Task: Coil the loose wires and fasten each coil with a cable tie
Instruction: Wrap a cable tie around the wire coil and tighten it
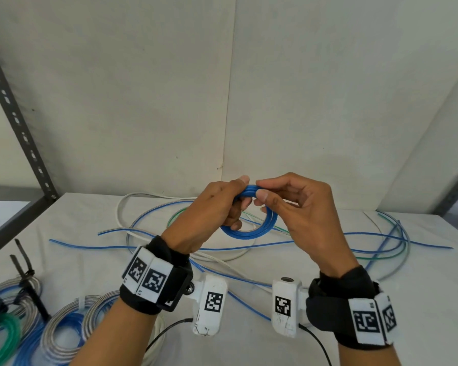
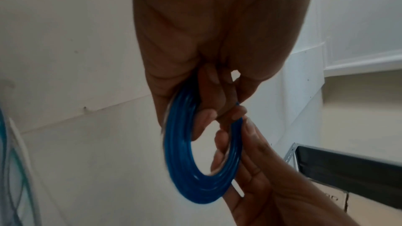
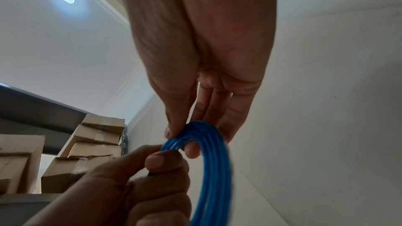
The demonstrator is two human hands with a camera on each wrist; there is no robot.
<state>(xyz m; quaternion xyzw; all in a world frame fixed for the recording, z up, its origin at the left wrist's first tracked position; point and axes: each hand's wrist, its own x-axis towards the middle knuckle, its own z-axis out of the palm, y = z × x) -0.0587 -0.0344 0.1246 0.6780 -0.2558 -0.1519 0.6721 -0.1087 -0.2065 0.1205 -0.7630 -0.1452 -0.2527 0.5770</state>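
Blue coil [image 1: 251, 228] betw. both hands

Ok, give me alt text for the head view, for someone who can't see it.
Both hands hold a small coil of blue wire above a white table: the left hand grips it, the right hand pinches its top. Loose blue, green and white wires lie beneath; tied coils sit at lower left.
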